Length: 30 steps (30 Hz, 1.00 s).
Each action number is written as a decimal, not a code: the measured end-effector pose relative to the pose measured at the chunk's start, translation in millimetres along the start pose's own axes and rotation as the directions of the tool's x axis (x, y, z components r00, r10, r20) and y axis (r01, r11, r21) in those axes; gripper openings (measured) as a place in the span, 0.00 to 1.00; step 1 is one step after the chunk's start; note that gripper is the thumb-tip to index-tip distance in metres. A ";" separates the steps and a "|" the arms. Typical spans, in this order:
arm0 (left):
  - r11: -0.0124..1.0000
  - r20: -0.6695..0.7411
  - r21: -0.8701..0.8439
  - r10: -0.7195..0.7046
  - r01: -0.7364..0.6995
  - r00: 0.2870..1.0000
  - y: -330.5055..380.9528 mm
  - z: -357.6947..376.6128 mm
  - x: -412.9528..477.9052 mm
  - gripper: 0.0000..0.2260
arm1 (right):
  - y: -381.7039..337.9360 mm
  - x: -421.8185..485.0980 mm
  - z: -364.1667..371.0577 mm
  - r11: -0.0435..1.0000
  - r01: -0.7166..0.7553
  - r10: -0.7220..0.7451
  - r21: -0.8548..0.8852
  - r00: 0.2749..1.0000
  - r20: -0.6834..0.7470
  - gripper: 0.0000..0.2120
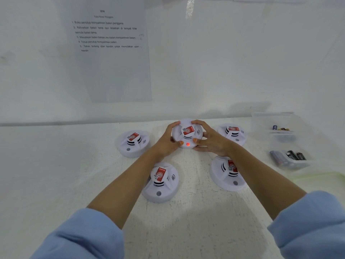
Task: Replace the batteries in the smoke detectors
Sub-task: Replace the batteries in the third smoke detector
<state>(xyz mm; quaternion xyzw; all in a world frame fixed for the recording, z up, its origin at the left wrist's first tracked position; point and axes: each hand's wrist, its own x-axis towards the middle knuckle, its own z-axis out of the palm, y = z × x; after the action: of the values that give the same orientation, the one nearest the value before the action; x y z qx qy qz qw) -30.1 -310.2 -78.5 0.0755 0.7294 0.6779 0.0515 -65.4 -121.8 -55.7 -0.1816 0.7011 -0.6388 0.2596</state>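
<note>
Both hands grasp one smoke detector, the held detector, at the far middle of the white table: the left hand wraps its left rim and the right hand its right rim, fingers curled over the far edge and both thumbs pressed on the near edge. Whether the unit is lifted or resting on the table cannot be told. It is a round white disc with a raised vented centre, black slots around that centre, a red label with a small printed code on top, and sound-wave marks to the right of the label. A red indicator light glows on its near face, between the two thumbs. Four matching detectors lie face up around the held one, their indicators grey and unlit — the left detector well to its left, the near-left detector nearer the person under the left forearm, the near-right detector partly covered by the right forearm, and the right detector just beside the right hand. Further right of the held detector stand two clear containers, the far container and the near container, each with dark cylindrical batteries inside. A printed instruction sheet hangs on the wall behind, up and left of the held detector. Light blue sleeves are pushed up both arms.
</note>
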 end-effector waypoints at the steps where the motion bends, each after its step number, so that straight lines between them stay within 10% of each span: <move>1: 1.000 0.000 0.002 -0.004 0.004 1.000 0.5 0.0 -0.5 0.28 | -0.2 0.0 0.1 1.000 0.000 0.000 0.000 1.000 0.001 0.25; 30: 0.968 -0.118 0.229 -0.081 0.106 0.990 16.6 12.0 0.4 0.29 | -6.9 -0.9 1.7 0.968 -0.004 -0.033 -0.251 0.989 -0.144 0.28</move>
<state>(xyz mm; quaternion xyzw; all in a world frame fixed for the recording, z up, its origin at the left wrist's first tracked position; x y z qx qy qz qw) -27.7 -297.2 -62.8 0.0098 0.8089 0.5869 0.0346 -64.1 -123.4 -48.8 -0.1705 0.7921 -0.5587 0.1773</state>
